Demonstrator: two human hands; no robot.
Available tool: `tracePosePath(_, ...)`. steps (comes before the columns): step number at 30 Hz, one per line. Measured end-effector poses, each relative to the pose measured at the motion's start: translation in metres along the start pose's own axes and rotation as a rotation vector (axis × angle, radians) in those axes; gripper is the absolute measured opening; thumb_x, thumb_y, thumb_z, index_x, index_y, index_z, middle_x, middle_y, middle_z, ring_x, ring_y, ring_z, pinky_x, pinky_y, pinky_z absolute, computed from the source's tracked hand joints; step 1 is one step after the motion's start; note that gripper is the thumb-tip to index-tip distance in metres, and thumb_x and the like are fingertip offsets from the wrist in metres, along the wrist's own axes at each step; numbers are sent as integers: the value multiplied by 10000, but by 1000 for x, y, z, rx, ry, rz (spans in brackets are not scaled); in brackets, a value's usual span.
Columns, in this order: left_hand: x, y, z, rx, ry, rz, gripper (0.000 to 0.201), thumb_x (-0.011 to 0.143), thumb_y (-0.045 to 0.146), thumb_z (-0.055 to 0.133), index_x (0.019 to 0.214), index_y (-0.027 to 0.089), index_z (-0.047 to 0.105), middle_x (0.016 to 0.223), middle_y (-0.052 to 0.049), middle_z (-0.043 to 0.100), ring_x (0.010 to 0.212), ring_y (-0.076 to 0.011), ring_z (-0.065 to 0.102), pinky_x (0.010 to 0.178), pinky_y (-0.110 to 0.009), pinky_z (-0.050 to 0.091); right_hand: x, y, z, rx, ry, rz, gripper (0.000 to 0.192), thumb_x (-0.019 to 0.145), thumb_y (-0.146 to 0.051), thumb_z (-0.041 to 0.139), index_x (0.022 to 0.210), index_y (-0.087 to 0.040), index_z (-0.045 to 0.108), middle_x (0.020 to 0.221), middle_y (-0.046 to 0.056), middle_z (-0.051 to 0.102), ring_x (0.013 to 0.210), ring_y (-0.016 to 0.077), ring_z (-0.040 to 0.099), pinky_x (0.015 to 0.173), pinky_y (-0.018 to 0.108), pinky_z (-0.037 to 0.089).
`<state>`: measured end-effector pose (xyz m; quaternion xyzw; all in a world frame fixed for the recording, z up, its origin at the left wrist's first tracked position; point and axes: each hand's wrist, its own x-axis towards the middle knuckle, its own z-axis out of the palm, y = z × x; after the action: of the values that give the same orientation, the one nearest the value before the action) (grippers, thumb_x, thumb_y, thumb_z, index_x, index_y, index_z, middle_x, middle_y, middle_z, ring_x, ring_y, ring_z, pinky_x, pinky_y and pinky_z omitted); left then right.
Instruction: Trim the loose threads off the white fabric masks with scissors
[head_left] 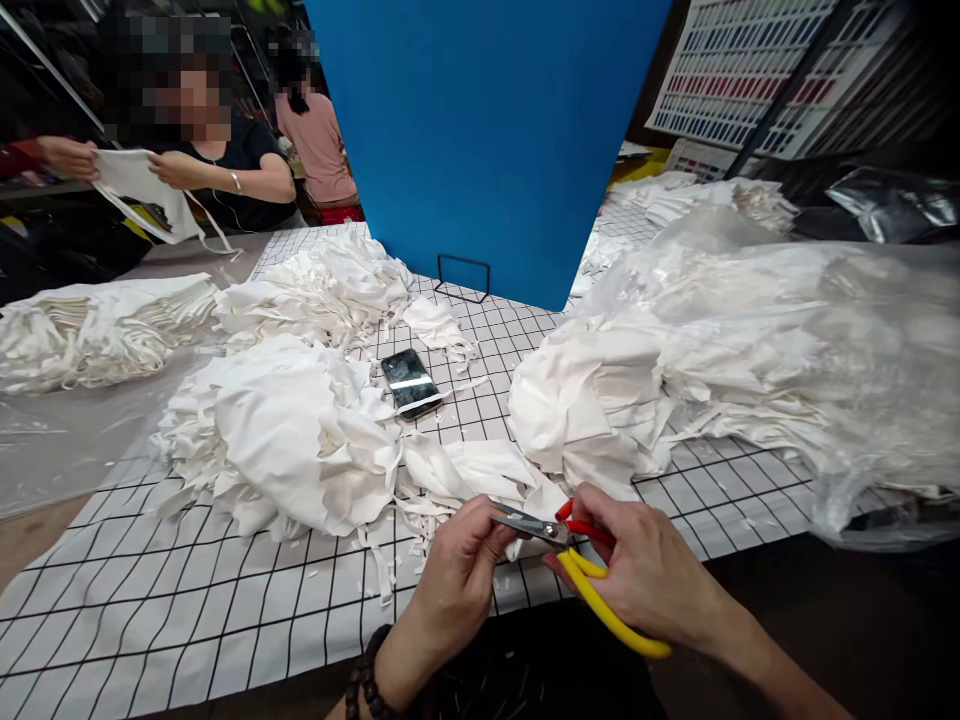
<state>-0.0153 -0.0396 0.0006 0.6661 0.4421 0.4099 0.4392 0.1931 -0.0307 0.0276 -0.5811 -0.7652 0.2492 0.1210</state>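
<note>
At table edge: right hand [645, 570] gripping scissors [570, 545], left hand [461, 565] pinching blade tips; closing risks nicked fingers.

The snips [559, 535] have dull grey metal blades and smooth, glossy red and yellow plastic handles. The pieces [285, 440] heaped around are matt white cloth, soft and creased. The table cover [172, 610] looks smooth and matt. The phone [410, 382] is glossy glass; the bag [862, 330] is thin, shiny, crinkled plastic.
</note>
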Motion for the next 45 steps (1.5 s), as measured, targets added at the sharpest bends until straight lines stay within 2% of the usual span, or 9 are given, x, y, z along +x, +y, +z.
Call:
tracePosePath(12, 0, 1, -4, 9, -53, -49, 261, 990, 256, 431, 843, 179, 633, 765, -21, 573, 715, -143, 529, 669, -249, 411, 5, 5, 10, 65, -10, -28, 373, 720, -419, 689, 688, -237, 365, 555, -76, 453, 506, 114, 374, 502, 240, 278)
tracePosePath(19, 13, -30, 0, 604, 69, -17, 301, 788, 251, 671, 1073, 181, 601, 1218, -147, 532, 1119, -319, 475, 953, -502, 378, 2, 38, 5, 317, 57, 134, 350, 728, -406, 709, 752, -239, 403, 641, -62, 508, 567, 120, 459, 520, 222, 382)
tracePosePath(22, 27, -48, -8, 647, -2, -85, 357, 749, 106, 606, 1097, 179, 583, 1032, -97, 606, 959, -261, 557, 851, -430, 455, 4, 57, 3, 365, 191, 245, 292, 728, -383, 710, 810, -239, 469, 714, -21, 604, 629, 157, 571, 551, 244, 440)
tracePosePath(27, 47, -23, -76, 519, 151, -198, 237, 711, 115, 645, 939, 180, 656, 881, -37, 648, 796, -199, 608, 700, -295, 488, 30, 72, 1, 467, 417, 323, 253, 744, -356, 679, 910, -256, 516, 944, 38, 692, 820, 214, 669, 680, 306, 499)
tracePosePath(32, 53, 31, -181, 939, 852, -110, 333, 820, 328, 616, 1106, 163, 652, 1001, 31, 653, 859, -146, 593, 852, -302, 453, 82, 74, -17, 383, 594, 369, 295, 692, -341, 679, 933, -242, 540, 923, 56, 688, 809, 236, 642, 703, 345, 471)
tracePosePath(35, 60, 30, -214, 1153, 775, -274, 345, 870, 336, 563, 1155, 154, 632, 1098, 14, 623, 993, -199, 582, 915, -370, 437, 114, 81, -29, 385, 693, 414, 317, 660, -376, 695, 879, -227, 520, 892, 68, 674, 805, 250, 614, 719, 372, 447)
tracePosePath(39, 67, 6, -181, 1288, 550, -412, 599, 810, 327, 674, 1325, 70, 506, 1424, -214, 411, 1272, -473, 378, 992, -617, 342, 142, 95, -32, 497, 710, 428, 362, 576, -388, 750, 774, -219, 498, 738, 43, 640, 694, 227, 597, 619, 339, 453)
tracePosePath(42, 70, -7, -108, 955, 275, -31, 403, 879, 294, 588, 1261, 167, 563, 1347, -168, 503, 1230, -355, 470, 1002, -535, 397, 147, 100, -29, 638, 689, 393, 383, 569, -380, 762, 779, -220, 484, 653, 7, 621, 579, 183, 585, 524, 297, 456)
tracePosePath(45, 79, -14, -27, 478, -60, 18, 294, 894, 359, 563, 1137, 204, 616, 1090, -98, 625, 973, -242, 602, 860, -412, 502, 139, 102, -31, 747, 688, 363, 428, 577, -423, 769, 803, -223, 465, 654, -22, 609, 541, 152, 586, 497, 271, 461)
